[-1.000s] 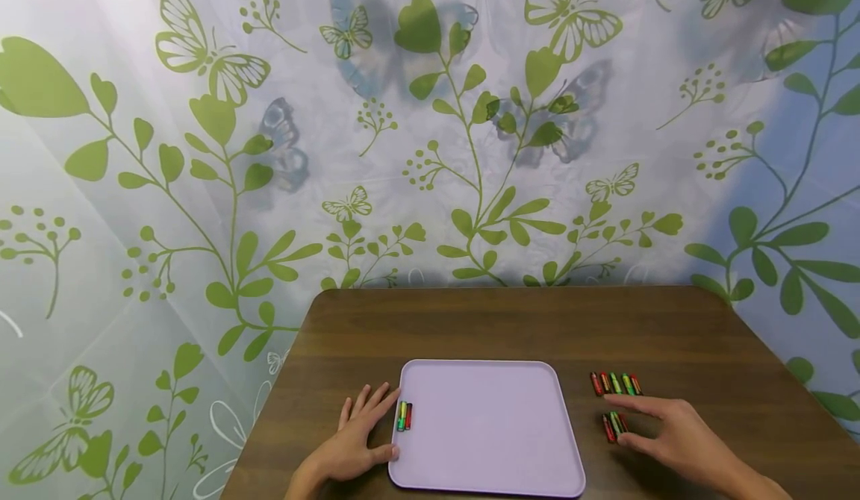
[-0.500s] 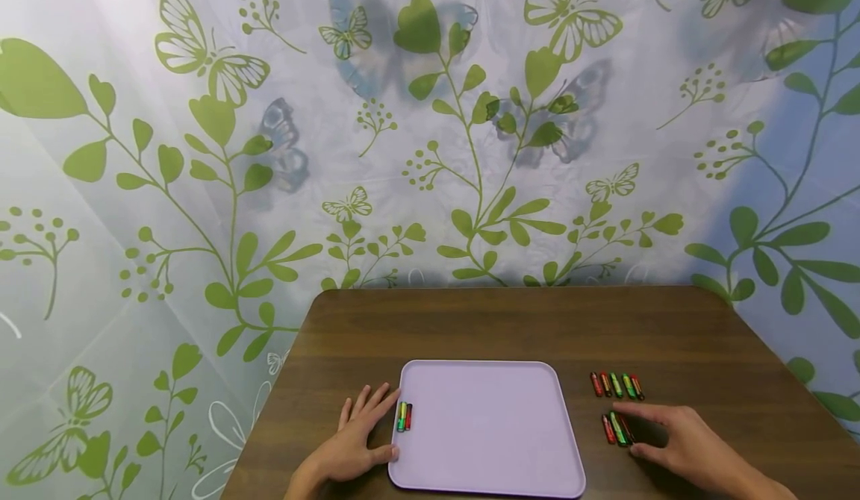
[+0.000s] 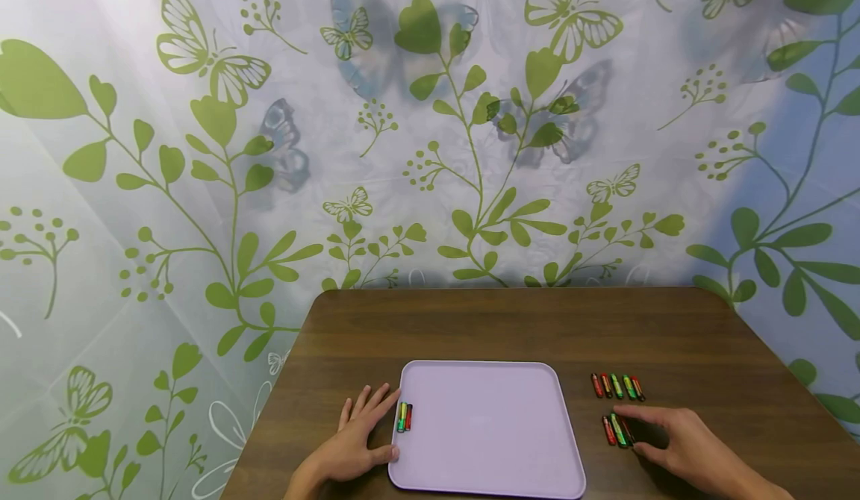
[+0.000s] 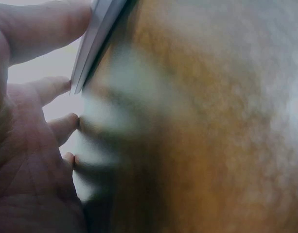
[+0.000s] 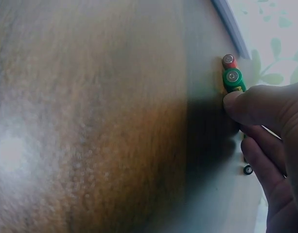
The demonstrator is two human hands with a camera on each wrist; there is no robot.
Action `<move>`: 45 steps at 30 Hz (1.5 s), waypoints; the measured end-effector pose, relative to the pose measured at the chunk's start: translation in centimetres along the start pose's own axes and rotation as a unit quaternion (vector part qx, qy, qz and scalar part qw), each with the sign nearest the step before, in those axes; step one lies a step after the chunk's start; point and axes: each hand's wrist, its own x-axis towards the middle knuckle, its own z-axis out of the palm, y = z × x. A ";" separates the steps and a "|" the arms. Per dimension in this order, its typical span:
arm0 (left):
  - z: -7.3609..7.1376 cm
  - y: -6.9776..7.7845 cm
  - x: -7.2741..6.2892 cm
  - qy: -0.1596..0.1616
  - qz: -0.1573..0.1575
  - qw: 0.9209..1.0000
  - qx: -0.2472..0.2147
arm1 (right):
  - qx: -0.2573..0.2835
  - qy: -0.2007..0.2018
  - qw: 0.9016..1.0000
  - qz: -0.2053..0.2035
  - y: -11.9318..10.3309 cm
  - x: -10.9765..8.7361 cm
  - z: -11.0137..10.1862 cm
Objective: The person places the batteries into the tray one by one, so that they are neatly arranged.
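Note:
My left hand (image 3: pixel 352 440) lies with fingers spread against the left edge of a lilac tray (image 3: pixel 484 440). In the left wrist view its thumb (image 4: pixel 51 29) touches the tray rim. Inside that edge lie a green-yellow battery (image 3: pixel 402 416) and a red battery (image 3: pixel 408 418), side by side. To the right of the tray, my right hand (image 3: pixel 692 444) pinches a dark battery (image 3: pixel 628 433) end to end between thumb and index finger. Next to it lie a green battery (image 3: pixel 618 430) and a red battery (image 3: pixel 608 430); the right wrist view shows their flat metal ends.
Behind the front batteries, a row of several red and green batteries (image 3: pixel 617 386) lies on the wooden table (image 3: pixel 510 325). A curtain (image 3: pixel 430 127) with green leaves and butterflies hangs beyond the table's back edge.
My right hand has shifted slightly right and toward me, from over the front batteries to the right-hand one. The back row shows more fully. My left hand and the tray stay still.

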 end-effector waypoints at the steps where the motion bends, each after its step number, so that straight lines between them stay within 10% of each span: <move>1: 0.0 0.0 0.0 0.000 -0.001 1.000 -0.001 | -0.003 0.003 1.000 -0.002 0.0 0.0 0.0; 17: -0.1 -0.1 -0.2 -0.002 -0.001 1.000 0.000 | -0.025 0.035 0.999 -0.008 -0.6 0.6 -1.3; 32: -0.1 -0.1 -0.2 0.001 0.001 1.000 -0.002 | -0.053 0.057 0.996 -0.049 -3.2 6.1 -4.1; 45: -0.1 -0.3 -0.1 0.003 0.005 1.000 0.001 | 0.034 0.054 0.996 -0.061 -7.2 11.6 -1.1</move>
